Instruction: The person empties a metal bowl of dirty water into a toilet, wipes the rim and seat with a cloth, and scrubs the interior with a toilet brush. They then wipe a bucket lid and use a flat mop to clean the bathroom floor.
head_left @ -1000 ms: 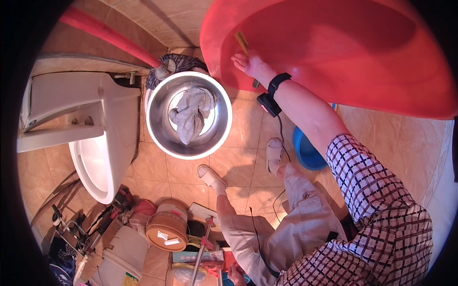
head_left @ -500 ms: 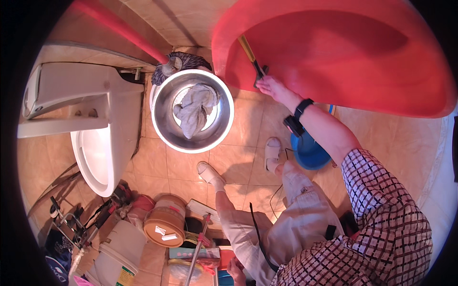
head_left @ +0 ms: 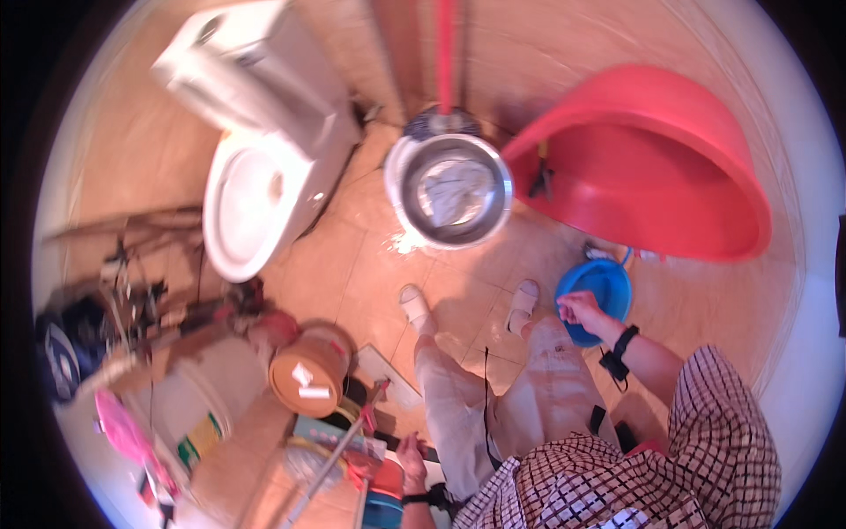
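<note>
My right hand [head_left: 582, 309] hangs over the rim of a blue basin [head_left: 622, 280], fingers loosely bent and apart, with nothing seen in them. A dark band circles that wrist. My left hand [head_left: 411, 458] is beside my left thigh, its fingers apart and holding nothing visible. Inside the left end of a large red tub [head_left: 652, 176] rests a tool with a yellow handle [head_left: 543, 159] and a dark end; blur hides its kind. Ahead of my feet stands a metal basin [head_left: 420, 214] with a wet grey cloth [head_left: 456, 191] in it.
A white toilet [head_left: 308, 115] stands at the left. Behind the metal basin leans a mop with a red pole [head_left: 444, 62]. Lower left hold a lidded brown bucket [head_left: 306, 377], a pale bin [head_left: 207, 379], a grey pole [head_left: 326, 463] and other clutter. Floor tiles lie around my slippers.
My right hand has drawn back from the dark end of the yellow-handled tool to above the blue basin. The tool stays in the tub. The view has turned and widened; more of my left hand shows.
</note>
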`<control>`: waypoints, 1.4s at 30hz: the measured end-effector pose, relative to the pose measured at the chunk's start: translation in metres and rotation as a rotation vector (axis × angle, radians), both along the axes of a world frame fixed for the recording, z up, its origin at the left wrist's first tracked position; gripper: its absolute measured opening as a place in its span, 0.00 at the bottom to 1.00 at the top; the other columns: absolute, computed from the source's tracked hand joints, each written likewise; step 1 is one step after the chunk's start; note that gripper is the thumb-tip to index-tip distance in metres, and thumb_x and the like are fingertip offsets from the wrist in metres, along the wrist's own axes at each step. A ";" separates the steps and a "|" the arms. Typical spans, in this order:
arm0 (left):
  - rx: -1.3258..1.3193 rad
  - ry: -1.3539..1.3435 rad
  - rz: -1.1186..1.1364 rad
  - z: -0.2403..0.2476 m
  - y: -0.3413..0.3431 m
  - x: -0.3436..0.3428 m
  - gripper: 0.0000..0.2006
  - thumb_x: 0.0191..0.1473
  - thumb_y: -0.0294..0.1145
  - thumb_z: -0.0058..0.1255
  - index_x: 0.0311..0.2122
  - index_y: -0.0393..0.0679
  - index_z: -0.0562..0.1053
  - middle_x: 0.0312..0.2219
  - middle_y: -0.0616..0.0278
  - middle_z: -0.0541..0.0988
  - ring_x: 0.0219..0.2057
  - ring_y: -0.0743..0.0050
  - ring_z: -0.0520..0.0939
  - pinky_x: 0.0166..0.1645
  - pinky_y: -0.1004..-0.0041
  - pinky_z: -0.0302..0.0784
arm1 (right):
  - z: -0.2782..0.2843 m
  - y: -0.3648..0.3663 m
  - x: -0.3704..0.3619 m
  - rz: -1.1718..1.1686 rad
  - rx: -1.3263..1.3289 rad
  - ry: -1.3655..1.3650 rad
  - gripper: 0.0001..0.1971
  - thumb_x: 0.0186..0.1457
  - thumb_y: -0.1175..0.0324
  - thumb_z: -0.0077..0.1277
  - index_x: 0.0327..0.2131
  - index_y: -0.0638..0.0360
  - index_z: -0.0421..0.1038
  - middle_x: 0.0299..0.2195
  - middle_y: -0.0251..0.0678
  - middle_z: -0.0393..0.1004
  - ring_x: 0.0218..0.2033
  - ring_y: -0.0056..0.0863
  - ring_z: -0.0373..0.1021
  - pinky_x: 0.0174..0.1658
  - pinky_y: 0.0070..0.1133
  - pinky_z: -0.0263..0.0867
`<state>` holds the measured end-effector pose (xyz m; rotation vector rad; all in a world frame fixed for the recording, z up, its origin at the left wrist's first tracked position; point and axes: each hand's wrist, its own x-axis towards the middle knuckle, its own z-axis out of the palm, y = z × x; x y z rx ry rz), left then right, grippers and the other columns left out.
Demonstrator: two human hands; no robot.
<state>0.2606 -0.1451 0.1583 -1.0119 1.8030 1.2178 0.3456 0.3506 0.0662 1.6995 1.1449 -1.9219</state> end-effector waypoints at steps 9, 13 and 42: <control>0.098 0.119 0.198 0.036 -0.118 -0.014 0.10 0.55 0.34 0.45 0.34 0.38 0.74 0.18 0.67 0.72 0.14 0.88 0.65 0.18 0.85 0.59 | 0.123 -0.148 -0.019 0.474 0.034 0.006 0.09 0.53 0.65 0.49 0.29 0.60 0.73 0.14 0.25 0.66 0.12 0.12 0.61 0.13 0.11 0.53; 0.065 0.175 0.366 0.060 -0.142 0.062 0.09 0.55 0.32 0.45 0.32 0.37 0.74 0.18 0.66 0.73 0.14 0.87 0.66 0.16 0.83 0.59 | 0.142 -0.165 -0.015 0.682 0.067 0.015 0.11 0.53 0.62 0.51 0.28 0.61 0.73 0.12 0.23 0.64 0.11 0.11 0.59 0.13 0.11 0.52; 0.082 0.223 1.268 0.088 -0.113 0.531 0.07 0.53 0.32 0.48 0.33 0.40 0.74 0.22 0.63 0.76 0.14 0.84 0.68 0.16 0.82 0.63 | 0.178 -0.206 0.125 1.499 0.330 0.063 0.15 0.54 0.62 0.49 0.19 0.60 0.70 0.09 0.29 0.62 0.07 0.18 0.57 0.12 0.18 0.52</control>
